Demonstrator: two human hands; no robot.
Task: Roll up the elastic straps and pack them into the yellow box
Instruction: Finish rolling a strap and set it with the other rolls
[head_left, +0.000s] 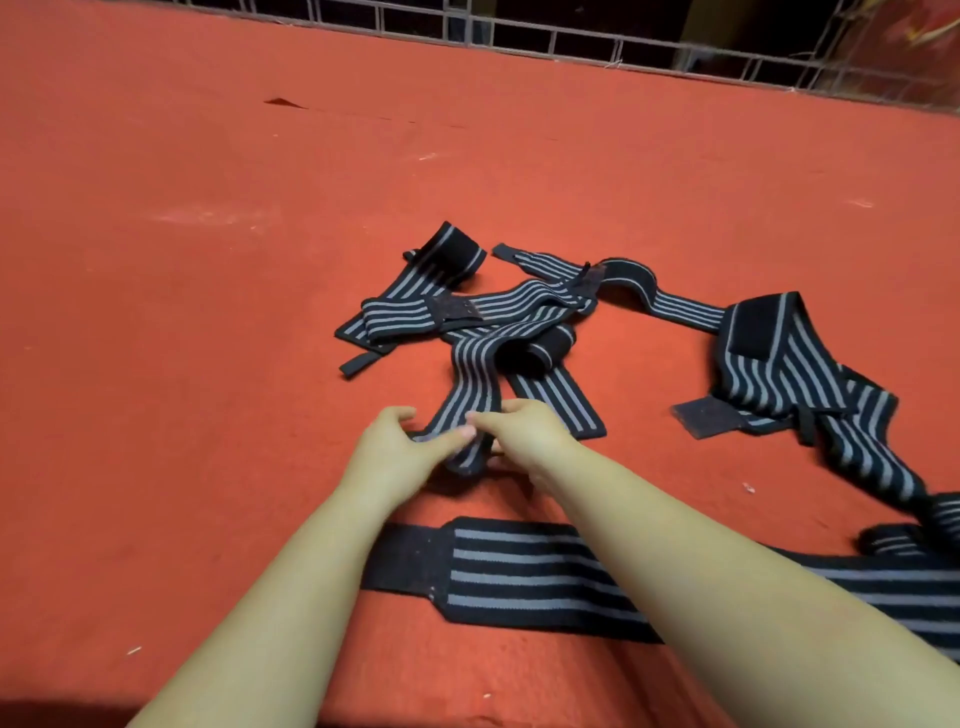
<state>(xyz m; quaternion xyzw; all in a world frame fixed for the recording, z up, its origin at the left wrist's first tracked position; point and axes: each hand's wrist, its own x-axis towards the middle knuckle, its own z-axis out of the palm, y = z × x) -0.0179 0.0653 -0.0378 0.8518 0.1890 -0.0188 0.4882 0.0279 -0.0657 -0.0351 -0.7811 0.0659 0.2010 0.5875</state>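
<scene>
Several black elastic straps with grey stripes lie tangled on a red cloth surface (208, 312). My left hand (395, 447) and my right hand (524, 431) both pinch the near end of one strap (470, 405), which runs up into the middle pile (498, 317). A small curl of that strap's end sits between my fingers. A wide strap (519, 571) lies flat under my forearms. Another bundle (779, 364) lies to the right. No yellow box is in view.
A metal wire grid fence (623, 47) runs along the far edge of the red surface. A small tear or fold (283, 102) marks the cloth at the far left. Bare red cloth stretches to the left of the straps.
</scene>
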